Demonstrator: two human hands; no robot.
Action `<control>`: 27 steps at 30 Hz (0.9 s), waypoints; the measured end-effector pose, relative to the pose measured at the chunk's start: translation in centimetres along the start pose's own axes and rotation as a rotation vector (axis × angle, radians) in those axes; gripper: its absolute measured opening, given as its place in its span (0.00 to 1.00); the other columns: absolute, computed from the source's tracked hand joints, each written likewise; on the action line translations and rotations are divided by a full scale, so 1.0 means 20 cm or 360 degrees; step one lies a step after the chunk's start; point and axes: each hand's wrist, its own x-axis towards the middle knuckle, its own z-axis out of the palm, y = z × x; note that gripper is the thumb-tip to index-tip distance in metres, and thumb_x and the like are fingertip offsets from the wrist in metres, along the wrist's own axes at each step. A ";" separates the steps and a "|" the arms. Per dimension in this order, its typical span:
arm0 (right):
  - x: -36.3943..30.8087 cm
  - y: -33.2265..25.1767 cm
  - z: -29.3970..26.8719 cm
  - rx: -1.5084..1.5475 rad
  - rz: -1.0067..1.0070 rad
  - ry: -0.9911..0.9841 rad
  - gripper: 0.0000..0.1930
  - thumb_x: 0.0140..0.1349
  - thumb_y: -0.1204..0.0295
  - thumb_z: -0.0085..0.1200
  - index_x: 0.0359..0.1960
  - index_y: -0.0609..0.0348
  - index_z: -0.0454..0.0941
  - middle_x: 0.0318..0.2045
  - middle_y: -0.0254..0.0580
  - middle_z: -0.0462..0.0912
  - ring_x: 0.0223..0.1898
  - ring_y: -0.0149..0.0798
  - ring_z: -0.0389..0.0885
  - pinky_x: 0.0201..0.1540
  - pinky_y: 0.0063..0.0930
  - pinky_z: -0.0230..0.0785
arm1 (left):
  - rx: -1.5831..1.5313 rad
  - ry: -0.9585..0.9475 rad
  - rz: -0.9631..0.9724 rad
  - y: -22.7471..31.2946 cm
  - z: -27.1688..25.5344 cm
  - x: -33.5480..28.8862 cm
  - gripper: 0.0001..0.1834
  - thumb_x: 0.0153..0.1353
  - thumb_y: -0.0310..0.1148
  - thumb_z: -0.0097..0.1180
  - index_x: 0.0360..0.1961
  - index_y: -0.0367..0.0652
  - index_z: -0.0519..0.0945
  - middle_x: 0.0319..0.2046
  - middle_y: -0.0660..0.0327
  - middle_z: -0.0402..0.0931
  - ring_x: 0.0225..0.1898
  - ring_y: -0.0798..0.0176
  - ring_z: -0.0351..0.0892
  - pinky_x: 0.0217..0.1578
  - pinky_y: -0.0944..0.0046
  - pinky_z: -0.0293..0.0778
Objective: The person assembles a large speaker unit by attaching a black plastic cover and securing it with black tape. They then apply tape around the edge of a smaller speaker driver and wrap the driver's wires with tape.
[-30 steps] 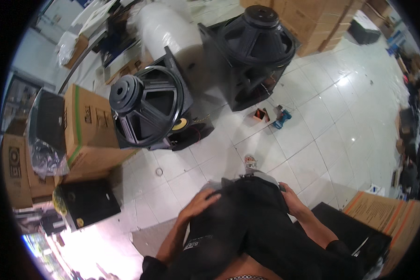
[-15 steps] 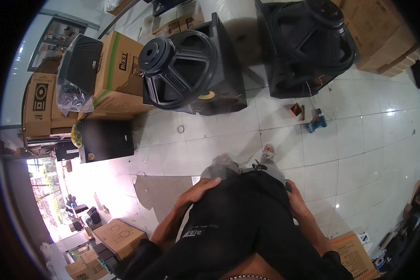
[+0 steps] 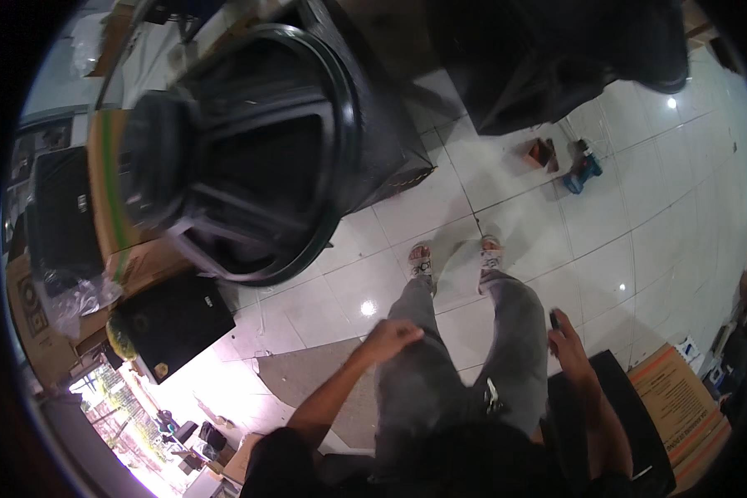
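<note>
Head view. Left hand (image 3: pixel 393 339) was located near centre, in front of one leg of the grey cloth trousers (image 3: pixel 506 332); contact with the cloth could not be determined. Its fingers were loosely curled with a narrow gap; the inside of the grip was hidden, so contents could not be told.

Right hand (image 3: pixel 567 344) was located to the right of the trousers, apart from them. Its fingers were bent narrowly around a small dark object (image 3: pixel 554 320), which lay on the left side of the hand, its upper end protruding beyond the fingers. Kind of object: too small to tell.

Far left, well apart from both hands: a large round black speaker driver with a ribbed frame (image 3: pixel 261 100), tilted, overlapping a black box-shaped speaker cabinet (image 3: pixel 382 133). Far right: a second black cabinet, blurred (image 3: pixel 506 83). On the glossy white tiled floor (image 3: pixel 681 166) beside it lay a small open orange-brown box (image 3: pixel 541 155) and, just right of that, a blue-and-black cordless power tool (image 3: pixel 583 172).

Near right: a brown cardboard carton with orange stripes (image 3: pixel 676 407).
</note>
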 end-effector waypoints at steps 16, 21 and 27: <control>3.61 0.47 1.26 -0.2723 -0.1354 -0.0278 0.39 0.65 0.67 0.49 0.77 0.61 0.50 0.46 0.54 0.87 0.47 0.52 0.87 0.53 0.54 0.74 | 0.1781 0.0191 0.1240 -0.56 -0.04 1.93 0.22 0.71 0.45 0.56 0.52 0.35 0.76 0.46 0.52 0.77 0.53 0.50 0.78 0.53 0.51 0.73; 3.82 0.31 1.02 -0.1316 -0.1107 -0.0928 0.44 0.58 0.52 0.65 0.75 0.54 0.62 0.50 0.52 0.87 0.52 0.52 0.86 0.57 0.50 0.74 | 0.1182 0.0381 0.1595 -0.35 -0.18 1.76 0.17 0.73 0.43 0.58 0.52 0.43 0.82 0.39 0.57 0.82 0.42 0.55 0.84 0.46 0.54 0.78; 3.09 -0.67 1.07 -0.2520 -0.0265 -0.0891 0.28 0.53 0.49 0.70 0.54 0.46 0.87 0.51 0.39 0.88 0.54 0.40 0.84 0.59 0.44 0.74 | 0.0955 0.1982 0.2081 -0.26 -0.38 1.29 0.12 0.56 0.31 0.74 0.41 0.46 0.88 0.36 0.60 0.87 0.35 0.57 0.86 0.35 0.59 0.82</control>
